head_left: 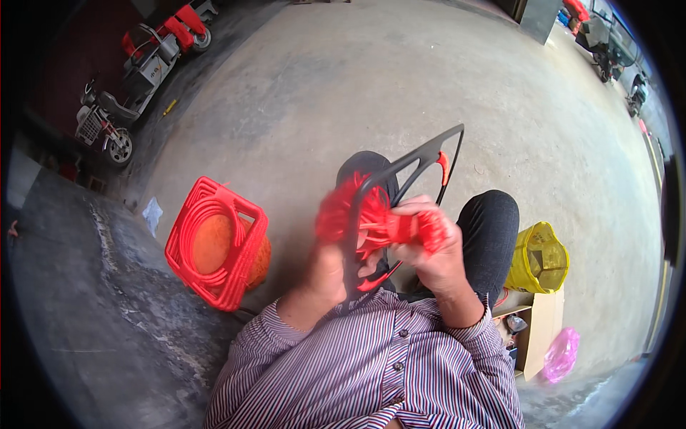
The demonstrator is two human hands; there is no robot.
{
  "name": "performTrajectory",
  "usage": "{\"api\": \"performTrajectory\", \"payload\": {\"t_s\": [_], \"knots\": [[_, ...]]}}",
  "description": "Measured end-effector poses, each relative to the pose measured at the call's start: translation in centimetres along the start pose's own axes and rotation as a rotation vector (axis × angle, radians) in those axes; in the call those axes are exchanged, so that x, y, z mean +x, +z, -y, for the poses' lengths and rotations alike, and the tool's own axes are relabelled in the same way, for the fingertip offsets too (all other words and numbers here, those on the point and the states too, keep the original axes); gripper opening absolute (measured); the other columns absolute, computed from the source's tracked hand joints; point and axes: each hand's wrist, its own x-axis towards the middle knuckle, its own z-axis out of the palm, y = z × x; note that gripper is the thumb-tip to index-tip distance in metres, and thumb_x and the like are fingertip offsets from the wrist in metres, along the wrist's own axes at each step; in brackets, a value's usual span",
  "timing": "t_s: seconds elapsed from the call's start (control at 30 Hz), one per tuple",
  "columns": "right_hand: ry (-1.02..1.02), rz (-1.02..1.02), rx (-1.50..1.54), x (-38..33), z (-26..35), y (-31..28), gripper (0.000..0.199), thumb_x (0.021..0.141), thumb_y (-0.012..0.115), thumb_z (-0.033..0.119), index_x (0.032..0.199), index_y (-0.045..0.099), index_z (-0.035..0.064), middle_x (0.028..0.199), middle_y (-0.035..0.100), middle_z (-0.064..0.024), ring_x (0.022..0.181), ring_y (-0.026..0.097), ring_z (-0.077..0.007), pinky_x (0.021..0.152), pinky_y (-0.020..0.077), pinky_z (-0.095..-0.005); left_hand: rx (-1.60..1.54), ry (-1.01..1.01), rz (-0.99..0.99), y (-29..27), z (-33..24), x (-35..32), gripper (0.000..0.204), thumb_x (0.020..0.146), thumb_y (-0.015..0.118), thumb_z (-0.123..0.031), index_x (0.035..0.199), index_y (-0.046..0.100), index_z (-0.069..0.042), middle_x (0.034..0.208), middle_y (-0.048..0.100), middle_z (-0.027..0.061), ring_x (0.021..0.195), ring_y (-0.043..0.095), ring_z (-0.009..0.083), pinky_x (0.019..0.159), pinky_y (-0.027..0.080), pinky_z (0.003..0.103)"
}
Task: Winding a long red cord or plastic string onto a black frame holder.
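Right hand (434,259) grips a red bundle (380,226) running left to right; left hand (327,273), blurred, sits at its near-left side, hold unclear.

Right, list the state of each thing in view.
Red bundle: gathered, partly blurred
Left hand: at the bundle, grip unclear
Right hand: closed around the bundle
Black frame: tilted
Red coiled frame: resting on an orange object
Yellow bucket: open
Cardboard box: open, holding things
Pink bag: crumpled
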Motion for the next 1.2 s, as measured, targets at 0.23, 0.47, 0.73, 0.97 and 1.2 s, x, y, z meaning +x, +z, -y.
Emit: {"api": "performTrajectory", "payload": {"t_s": [0.23,0.47,0.73,0.97,1.2], "knots": [[-0.194,-0.254,0.67,0.5,2.6,-5.2,0.04,0.095,0.052,0.037,0.117,0.051,0.0033,0.112,0.054,-0.0101,0.109,0.051,-0.0246,0.103,0.0377,-0.0457,-0.025,0.128,0.031,-1.7,-1.7,-0.3,0.06,0.086,0.045,-0.042,0.124,0.052,0.004,0.096,0.059,0.0181,0.066,0.054,0.0199,0.053,0.042,0.028],[0.188,-0.328,0.078,-3.1,-0.7,-6.8,0.038,0.088,0.064,0.022,0.116,0.05,0.0016,0.087,0.059,-0.0055,0.072,0.058,-0.0117,0.068,0.05,-0.0267,-0.048,0.012,0.027,-3.6,-3.8,-0.3,0.046,0.099,0.038,-0.037,0.112,0.058,0.002,0.067,0.055,0.011,0.052,0.046,0.0149,0.043,0.034,0.026],[0.057,-0.363,0.446,1.1,1.8,-5.1,0.034,0.093,0.058,0.033,0.11,0.049,0.0041,0.087,0.058,-0.0083,0.072,0.06,-0.014,0.065,0.0532,-0.0293,-0.044,-0.112,0.205,-3.4,-2.7,0.5,0.042,0.101,0.038,-0.033,0.11,0.06,0.002,0.056,0.05,0.0072,0.044,0.038,0.0119,0.038,0.029,0.025],[0.047,-0.388,0.279,-0.8,0.4,-7.5,0.031,0.091,0.061,0.022,0.113,0.052,0.0025,0.088,0.059,-0.0051,0.074,0.058,-0.0121,0.068,0.0514,-0.0276,-0.036,-0.056,0.134,-3.7,-3.5,0.0,0.04,0.098,0.04,-0.033,0.099,0.06,0.001,0.055,0.051,0.0084,0.042,0.037,0.0125,0.037,0.028,0.025],[0.236,-0.177,-0.83,-1.8,-7.1,-6.1,0.022,0.082,0.071,0.013,0.094,0.055,0.0021,0.073,0.062,-0.0092,0.067,0.061,-0.0133,0.063,0.0483,-0.028,-0.042,-0.146,0.252,-3.8,-3.5,-0.2,0.039,0.096,0.042,-0.031,0.102,0.06,0.003,0.063,0.058,0.0139,0.045,0.044,0.0144,0.042,0.034,0.027]]}}
